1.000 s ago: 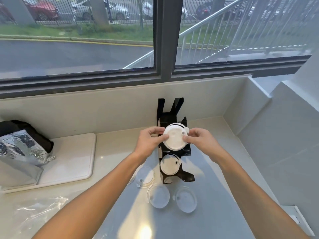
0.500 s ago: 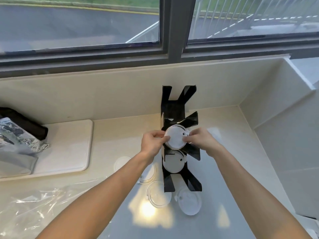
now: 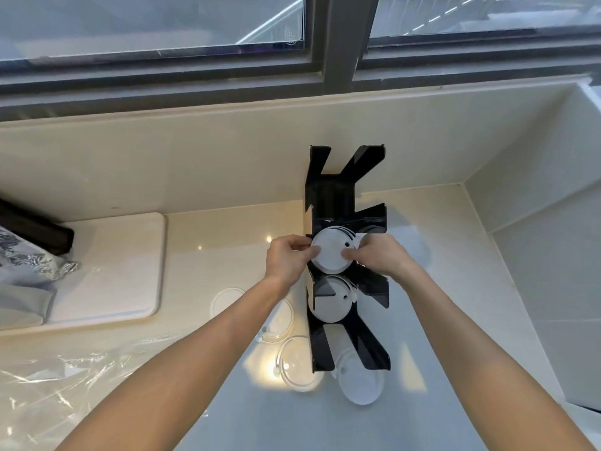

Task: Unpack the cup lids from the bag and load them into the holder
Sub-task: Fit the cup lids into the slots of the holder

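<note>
Lids, held stack: white cup lids [image 3: 331, 253], flat face toward the camera, sip hole up and to the right; edges of more lids show behind the front one, so it reads as a short stack.
Position: at the mouth of the holder's middle slot, between its black angled arms, above a slot already filled.
Left grip: left hand [image 3: 286, 260], fingers curled, pinching the stack's left rim.
Right grip: right hand [image 3: 379, 255], fingertips pinching the right rim, thumb on the front face.
Key relation: stack sits directly between the two hands, its axis running away from the person into the slot; both hands equally near, one on each side.
Next move, judged: push along that axis, keeping the rim level so neither side catches an arm.
Holder: black lid holder [image 3: 338, 196], tiered, standing on the worktop against the back wall; top slot looks empty.
Lower slot: white lids [image 3: 330, 302] already seated.
Loose lids: clear lids [image 3: 297, 366] on the worktop left of the holder's foot, others partly hidden under the left forearm; one white lid [image 3: 359, 385] at the foot.
Bag: clear plastic bag [image 3: 58, 385], crumpled flat, lower left, well apart from the holder.
Worktop: pale worktop [image 3: 439, 320].
Other: white board [image 3: 110, 265] at left, foil pouch [image 3: 26, 265] at its edge.
Progress, judged: partway; several lids left to load.
</note>
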